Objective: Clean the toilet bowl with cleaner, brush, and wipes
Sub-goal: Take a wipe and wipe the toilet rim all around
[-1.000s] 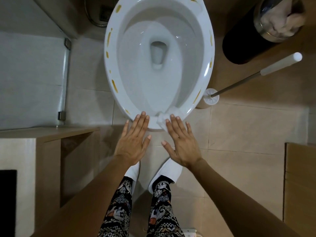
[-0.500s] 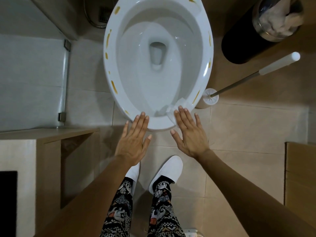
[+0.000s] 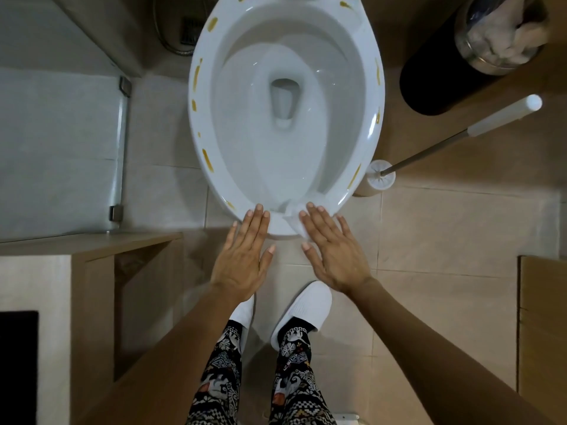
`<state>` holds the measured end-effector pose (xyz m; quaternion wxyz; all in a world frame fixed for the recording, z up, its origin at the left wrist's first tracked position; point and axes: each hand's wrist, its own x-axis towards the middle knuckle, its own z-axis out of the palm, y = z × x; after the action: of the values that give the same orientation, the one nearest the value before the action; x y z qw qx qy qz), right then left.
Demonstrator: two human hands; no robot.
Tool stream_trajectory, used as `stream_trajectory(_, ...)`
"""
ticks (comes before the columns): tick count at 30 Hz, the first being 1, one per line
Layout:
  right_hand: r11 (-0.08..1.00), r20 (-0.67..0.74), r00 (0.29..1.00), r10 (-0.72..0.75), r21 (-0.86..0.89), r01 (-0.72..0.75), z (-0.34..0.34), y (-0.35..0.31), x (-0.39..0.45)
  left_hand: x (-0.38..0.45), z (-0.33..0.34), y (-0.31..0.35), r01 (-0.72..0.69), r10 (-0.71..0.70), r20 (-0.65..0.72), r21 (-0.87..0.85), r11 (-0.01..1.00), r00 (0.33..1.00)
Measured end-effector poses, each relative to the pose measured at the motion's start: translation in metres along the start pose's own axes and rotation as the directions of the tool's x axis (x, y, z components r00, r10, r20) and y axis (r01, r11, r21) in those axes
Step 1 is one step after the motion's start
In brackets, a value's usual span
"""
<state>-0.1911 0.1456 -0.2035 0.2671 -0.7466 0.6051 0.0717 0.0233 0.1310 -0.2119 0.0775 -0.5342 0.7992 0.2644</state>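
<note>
Bowl runs lengthwise away from the person, its narrow front rim nearest the feet, yellow streaks dotted round the rim; wipe lies on that front rim, pressed flat under the straight fingers of the right hand; left hand is flat and open, holding nothing, fingertips touching the rim just beside the wipe; brush stands in its holder right of the bowl, handle leaning right; bin beyond holds crumpled paper; tiled floor lies open to the right.

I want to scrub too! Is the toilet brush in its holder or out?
In. The toilet brush stands in its holder beside the toilet bowl, untouched.
</note>
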Motion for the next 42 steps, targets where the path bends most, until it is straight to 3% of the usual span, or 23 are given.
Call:
stream_trajectory(6, 0.993, -0.062, 0.992, 0.111, -0.031, -0.113, -0.023, 0.044, 0.014, 0.011, 0.001, 0.014, -0.024, 0.023, -0.015, -0.017, 1.000, 1.000)
stream_trajectory(15, 0.991, -0.133, 0.983, 0.125, 0.056, -0.119, -0.043, 0.080, 0.046, 0.064, 0.008, 0.052, -0.276, 0.278, -0.008, 0.089, 0.957, 0.961)
stream_trajectory(28, 0.995, -0.108, 0.994, 0.009, 0.096, 0.001, -0.017, 0.064, 0.018, 0.066, 0.012, 0.055, -0.274, 0.278, -0.033, 0.094, 0.957, 0.960)
stream_trajectory(36, 0.987, -0.141, 0.986, 0.088, 0.143, -0.068, -0.023, 0.065, 0.026, 0.066, 0.012, 0.056, -0.267, 0.271, -0.023, 0.115, 0.957, 0.962)
stream_trajectory(42, 0.996, -0.101, 0.994, 0.029, 0.091, -0.019, -0.025, 0.073, 0.022, 0.066, 0.012, 0.055, -0.265, 0.268, -0.015, 0.101, 0.959, 0.963)
